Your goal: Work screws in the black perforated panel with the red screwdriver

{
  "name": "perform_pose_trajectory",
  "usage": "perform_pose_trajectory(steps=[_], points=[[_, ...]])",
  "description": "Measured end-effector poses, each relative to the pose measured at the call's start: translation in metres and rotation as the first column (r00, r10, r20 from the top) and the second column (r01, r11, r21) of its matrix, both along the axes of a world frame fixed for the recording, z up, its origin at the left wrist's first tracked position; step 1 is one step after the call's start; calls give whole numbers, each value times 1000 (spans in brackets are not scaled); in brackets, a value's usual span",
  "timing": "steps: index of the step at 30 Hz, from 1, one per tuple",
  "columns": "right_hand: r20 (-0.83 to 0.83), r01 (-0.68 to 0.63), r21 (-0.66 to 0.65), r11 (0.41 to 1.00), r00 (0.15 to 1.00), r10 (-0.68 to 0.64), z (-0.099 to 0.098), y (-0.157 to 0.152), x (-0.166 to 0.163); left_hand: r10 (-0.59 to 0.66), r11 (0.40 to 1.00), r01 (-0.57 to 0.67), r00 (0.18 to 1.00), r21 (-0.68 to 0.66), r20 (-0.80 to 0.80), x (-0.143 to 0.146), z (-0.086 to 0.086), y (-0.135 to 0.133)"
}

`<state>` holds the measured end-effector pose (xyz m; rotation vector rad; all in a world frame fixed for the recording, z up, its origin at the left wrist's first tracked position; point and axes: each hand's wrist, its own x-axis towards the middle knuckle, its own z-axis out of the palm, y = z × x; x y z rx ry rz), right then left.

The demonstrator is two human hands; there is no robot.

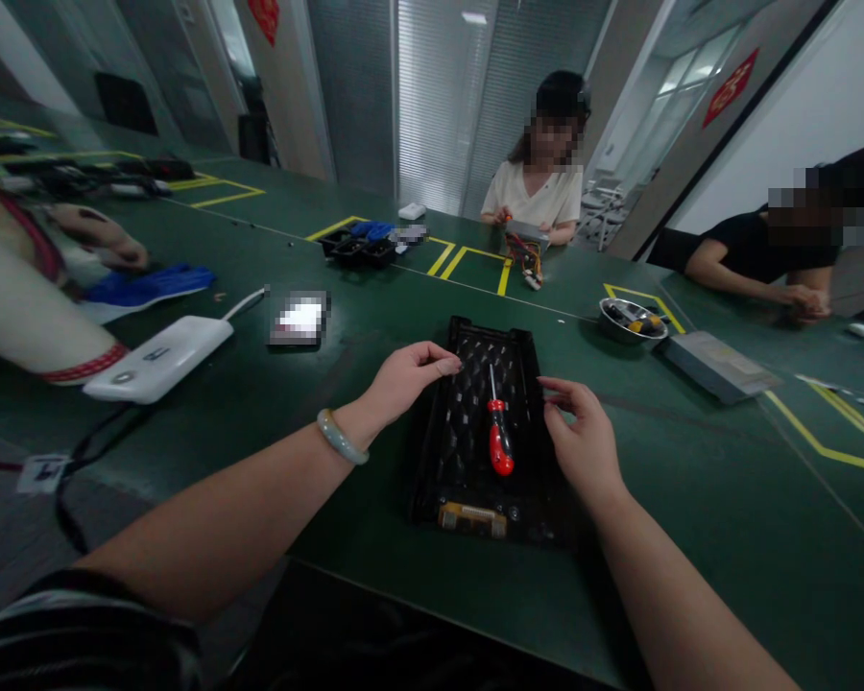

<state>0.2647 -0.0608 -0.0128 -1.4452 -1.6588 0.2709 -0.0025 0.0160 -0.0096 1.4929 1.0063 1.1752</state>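
Note:
A black perforated plastic panel [475, 408] lies flat on the green table mat [691, 499], with a gold-coloured connector strip [473, 519] at its near end. On the panel rests a red-handled screwdriver [499, 438], its shaft pointing away from me. My left hand [407, 379] lies on the panel's far left edge, fingers together. My right hand [580, 437] is curled just beside the panel's right edge, close to the screwdriver but not on it. Neither hand holds anything.
A white device with a cable [159, 359] lies to my left, by blue gloves [151, 285] and a person's arm [36, 288]. On the right are a metal bowl of small parts [632, 321] and a grey flat box [716, 367]. Two co-workers [540, 182] sit across the table.

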Motion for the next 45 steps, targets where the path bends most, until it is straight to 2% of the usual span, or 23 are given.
perform_pose_trajectory(steps=[4,8,14,21,29,35,40,45], points=[[-22,84,-103,991,996,-86,-10,6,5,9,1000,-7,998,-24,57,1,1,0],[42,153,-230,961,988,-147,-11,6,8,-10,998,18,989,-56,146,1,3,0],[165,164,-427,889,981,-102,-7,3,9,-69,990,107,937,-93,343,-2,1,8],[223,166,-464,870,973,-66,-5,6,10,-152,944,295,782,-145,604,-11,17,7],[302,173,-467,867,953,-27,4,6,7,-115,932,335,633,-137,766,-33,26,-1],[291,116,-485,867,956,35,12,4,10,-99,869,463,506,-172,857,-34,27,-4],[255,145,-498,855,967,-15,27,-11,42,-99,851,490,500,-187,860,-33,28,-5],[239,267,-503,822,957,-165,50,-45,109,-105,828,523,501,-204,859,-33,29,-5]])
